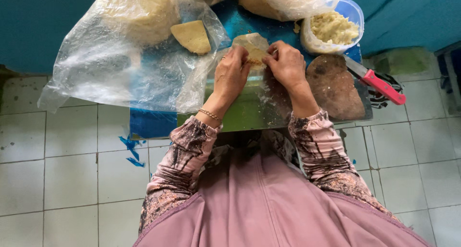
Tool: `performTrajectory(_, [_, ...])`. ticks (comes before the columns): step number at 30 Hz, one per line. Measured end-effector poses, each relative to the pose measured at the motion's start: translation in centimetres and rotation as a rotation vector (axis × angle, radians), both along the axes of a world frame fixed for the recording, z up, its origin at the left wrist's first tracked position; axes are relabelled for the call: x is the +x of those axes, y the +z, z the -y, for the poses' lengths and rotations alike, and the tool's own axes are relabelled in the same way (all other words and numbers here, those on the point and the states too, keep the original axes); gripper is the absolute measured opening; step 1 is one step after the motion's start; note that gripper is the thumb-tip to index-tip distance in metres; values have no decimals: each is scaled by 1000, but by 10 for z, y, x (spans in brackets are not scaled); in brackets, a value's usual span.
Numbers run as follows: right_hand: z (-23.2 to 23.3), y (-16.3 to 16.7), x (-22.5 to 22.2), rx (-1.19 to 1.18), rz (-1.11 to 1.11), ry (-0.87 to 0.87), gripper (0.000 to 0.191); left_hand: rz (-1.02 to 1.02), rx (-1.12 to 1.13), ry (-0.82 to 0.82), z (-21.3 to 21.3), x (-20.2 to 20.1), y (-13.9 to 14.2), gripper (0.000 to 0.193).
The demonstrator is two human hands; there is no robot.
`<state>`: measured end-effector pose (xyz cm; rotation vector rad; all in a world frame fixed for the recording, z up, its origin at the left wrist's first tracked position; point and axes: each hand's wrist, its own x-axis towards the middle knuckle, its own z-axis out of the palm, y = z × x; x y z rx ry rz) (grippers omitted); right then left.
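Head view: we see the left hand (231,74) and the right hand (287,64) side by side over the blue table (153,122), fingers of both pinched closed on a pale dough piece (253,49) held between them above the metal tray (249,110). A clear plastic sheet (120,69) lies left, bearing a folded pastry (192,36). A filling bowl (333,28), round board (333,86) and red-handled knife (379,83) sit right.

A clear plastic bag (120,59) sprawls at 10 o'clock, a tan dough wedge (192,35) on it. At 1 o'clock sits a plastic tub (353,11) of crumbly filling (333,28). At 3 o'clock, 1 red-handled knife (382,86) lies beside a brown round slab (333,86). White floor tiles (67,179) lie below.
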<state>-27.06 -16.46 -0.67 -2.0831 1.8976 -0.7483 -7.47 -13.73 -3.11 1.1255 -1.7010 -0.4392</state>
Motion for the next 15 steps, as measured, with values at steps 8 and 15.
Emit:
performTrajectory(8, [0,1,5,-46,252,128,16,14,-47,-31,-1,1,5,21])
performTrajectory(15, [-10,15,2,-60,287,287,24,106,-74,-90,6,7,-3,12])
